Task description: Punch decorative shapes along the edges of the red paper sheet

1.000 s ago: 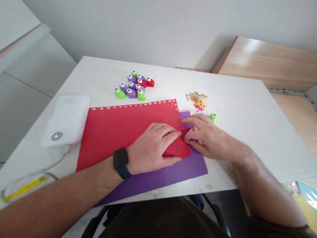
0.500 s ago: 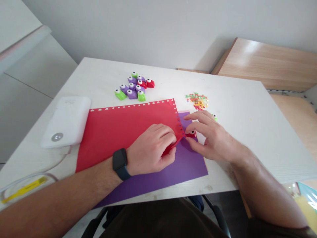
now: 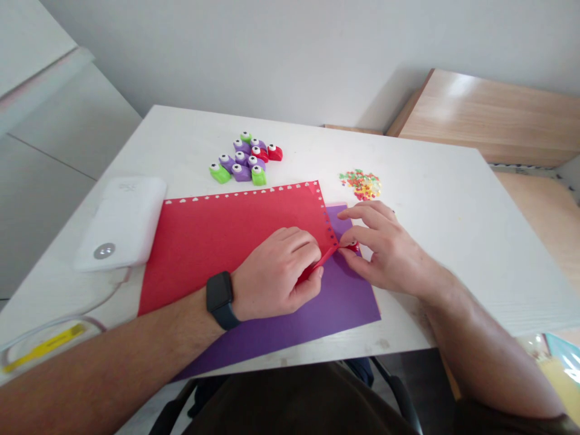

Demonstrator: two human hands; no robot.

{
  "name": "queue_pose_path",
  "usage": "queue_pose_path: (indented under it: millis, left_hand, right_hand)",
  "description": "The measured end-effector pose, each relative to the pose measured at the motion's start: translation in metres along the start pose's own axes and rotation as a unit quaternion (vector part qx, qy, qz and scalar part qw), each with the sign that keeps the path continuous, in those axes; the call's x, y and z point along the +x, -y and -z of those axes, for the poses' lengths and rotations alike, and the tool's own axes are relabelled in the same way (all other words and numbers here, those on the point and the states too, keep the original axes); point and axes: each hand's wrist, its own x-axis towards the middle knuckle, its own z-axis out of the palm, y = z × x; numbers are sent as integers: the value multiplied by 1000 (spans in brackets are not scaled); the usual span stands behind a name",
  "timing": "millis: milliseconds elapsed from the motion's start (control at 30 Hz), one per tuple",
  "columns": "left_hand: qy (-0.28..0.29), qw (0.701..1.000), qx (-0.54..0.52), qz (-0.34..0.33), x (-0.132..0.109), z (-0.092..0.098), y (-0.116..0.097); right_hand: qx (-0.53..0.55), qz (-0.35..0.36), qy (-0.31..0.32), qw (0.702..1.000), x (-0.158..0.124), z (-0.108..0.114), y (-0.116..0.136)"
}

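Red paper [image 3: 226, 254] lay on a white table [image 3: 430, 181], on top of a sheet of purple paper [image 3: 348, 308] that stuck out past its right side and its bottom edge. Small holes shaped like hearts ran along the far edge of the red paper, and more tiny holes went down its right edge. The left hand [image 3: 276, 272] was on the red paper, near its bottom right corner. Its thumb and fingers were pinched together on that corner, and the corner was bent up off the purple paper in a thin strip. A black watch [image 3: 220, 299] was on that wrist. The right hand [image 3: 389, 251] was just to the right of the red paper, over the purple paper. Its fingers were spread a little, and its thumb and first finger pinched a small red paper punch [image 3: 351, 244] that sat right at the red paper's edge. The edge seemed to go into the punch, but the fingers hid that part, so it was hard to tell. Past the far edge of the red paper sat a bunch of purple, green and red punches [image 3: 242, 163]. Past its far right corner lay a little pile of colored paper bits [image 3: 360, 184]. To the left of the red paper was a white box [image 3: 118, 223] with a clear cord [image 3: 58, 326].
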Motion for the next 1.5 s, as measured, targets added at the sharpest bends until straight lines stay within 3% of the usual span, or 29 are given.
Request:
queue_pose_path:
  millis: [800, 1067, 1300, 1500]
  left_hand:
    - [1, 1000, 18, -8, 0, -4, 2]
    - [4, 1000, 18, -8, -1, -4, 2]
    - [4, 1000, -3, -5, -2, -5, 3]
    - [9, 1000, -7, -4, -2, -6, 4]
  right_hand:
    - [42, -26, 11, 999, 1, 4, 3]
    - [51, -45, -29, 997, 3, 8, 0]
    - [-82, -179, -195, 961, 2, 4, -41]
    - [-121, -244, -188, 944, 1, -9, -71]
